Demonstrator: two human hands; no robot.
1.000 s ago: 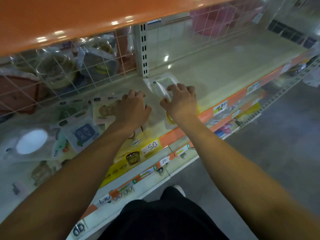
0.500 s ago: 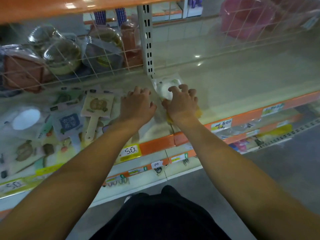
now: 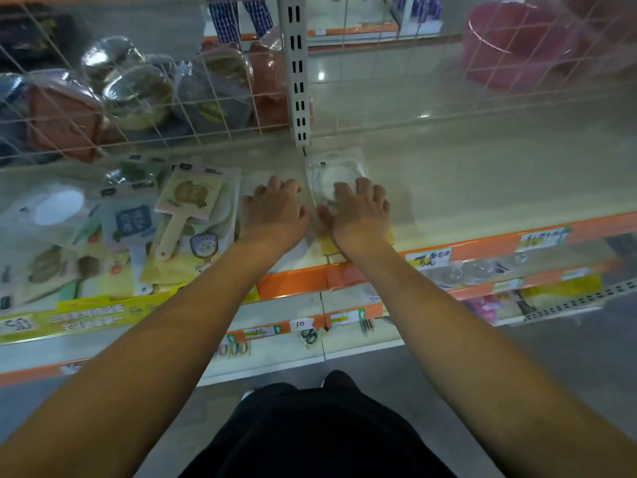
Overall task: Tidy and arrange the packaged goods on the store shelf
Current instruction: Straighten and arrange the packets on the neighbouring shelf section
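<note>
A clear plastic packet (image 3: 336,167) holding a white round item lies flat on the cream shelf (image 3: 482,174), just right of the upright post. My right hand (image 3: 358,210) rests palm down on the packet's near half, fingers spread. My left hand (image 3: 274,210) lies palm down on the shelf just left of it, beside the packet's edge. Under my right wrist a yellow packet (image 3: 331,246) shows at the shelf's front. A loose pile of packaged hand mirrors and paddle brushes (image 3: 186,208) covers the shelf's left part.
A wire grid (image 3: 138,108) backs the shelf, with bagged goods behind it and a pink basin (image 3: 517,43) at the back right. An orange price rail (image 3: 482,246) runs along the front edge. Lower shelves (image 3: 310,339) carry small hanging goods.
The view has tilted up and shifted. My left hand slid right, close to the clear packet, and my right hand flattened onto it. The packet stays in place.
</note>
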